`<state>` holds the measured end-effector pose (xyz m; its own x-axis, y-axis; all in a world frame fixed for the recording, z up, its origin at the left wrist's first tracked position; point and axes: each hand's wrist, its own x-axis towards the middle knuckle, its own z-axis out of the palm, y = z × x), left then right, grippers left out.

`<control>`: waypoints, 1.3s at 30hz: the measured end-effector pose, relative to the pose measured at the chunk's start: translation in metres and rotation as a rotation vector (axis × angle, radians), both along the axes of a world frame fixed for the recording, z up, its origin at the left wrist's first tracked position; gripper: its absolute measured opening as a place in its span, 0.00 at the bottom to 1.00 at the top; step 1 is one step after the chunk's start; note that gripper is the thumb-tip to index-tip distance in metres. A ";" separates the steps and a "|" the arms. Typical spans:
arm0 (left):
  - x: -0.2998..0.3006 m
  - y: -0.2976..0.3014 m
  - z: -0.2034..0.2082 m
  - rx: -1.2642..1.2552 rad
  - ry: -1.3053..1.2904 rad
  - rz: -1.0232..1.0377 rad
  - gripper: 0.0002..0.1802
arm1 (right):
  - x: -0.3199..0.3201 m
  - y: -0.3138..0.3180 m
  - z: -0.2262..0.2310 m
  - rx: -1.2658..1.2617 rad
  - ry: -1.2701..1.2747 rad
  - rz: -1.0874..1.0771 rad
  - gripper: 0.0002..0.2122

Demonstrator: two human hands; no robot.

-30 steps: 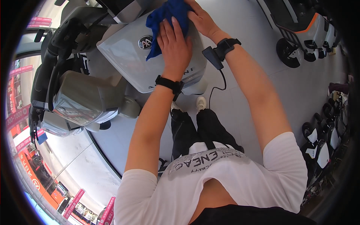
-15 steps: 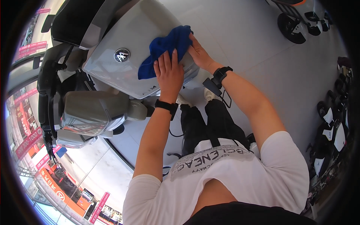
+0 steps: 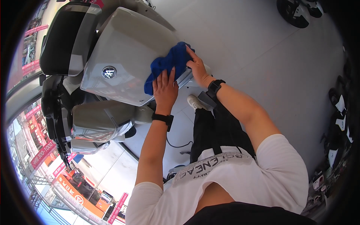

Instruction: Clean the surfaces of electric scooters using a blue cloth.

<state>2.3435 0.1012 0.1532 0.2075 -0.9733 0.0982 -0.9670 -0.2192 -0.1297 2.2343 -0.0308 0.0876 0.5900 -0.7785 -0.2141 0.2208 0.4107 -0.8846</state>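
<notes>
A blue cloth [image 3: 170,62] lies bunched on the right part of a glossy grey panel [image 3: 127,45] with a round badge [image 3: 109,72], part of a scooter's body. My left hand [image 3: 165,90] rests on the cloth's lower edge, its fingers stretched out flat. At the cloth's right end, my right hand [image 3: 199,69] grips its edge, with the index finger reaching up along it. Part of the cloth drapes over the panel's rim. What lies under the cloth is hidden.
A black padded part [image 3: 56,37] stands left of the panel. Nearer me is another grey scooter part [image 3: 101,120]. More scooters line the far right [image 3: 339,123], and a black wheel [image 3: 292,14] shows at the top right. Glass with shopfronts beyond is on the left.
The cloth and both hands sit slightly lower in the view, and the left hand covers the cloth's lower corner. My view has shifted, bringing more of the panel's far end into sight.
</notes>
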 end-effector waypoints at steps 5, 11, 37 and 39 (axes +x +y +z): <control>0.017 -0.078 0.059 -0.174 -0.022 0.029 0.37 | 0.048 -0.084 0.039 -0.254 -0.126 0.196 0.24; 0.013 -0.105 0.053 -0.251 -0.192 0.071 0.35 | 0.057 -0.095 0.021 -0.257 0.113 0.236 0.16; 0.009 0.060 -0.076 0.132 -0.287 -0.248 0.28 | -0.004 0.093 -0.084 -0.262 0.323 -0.218 0.29; 0.018 0.083 -0.088 0.221 -0.191 -0.171 0.29 | 0.002 0.106 -0.088 -0.372 0.351 -0.217 0.28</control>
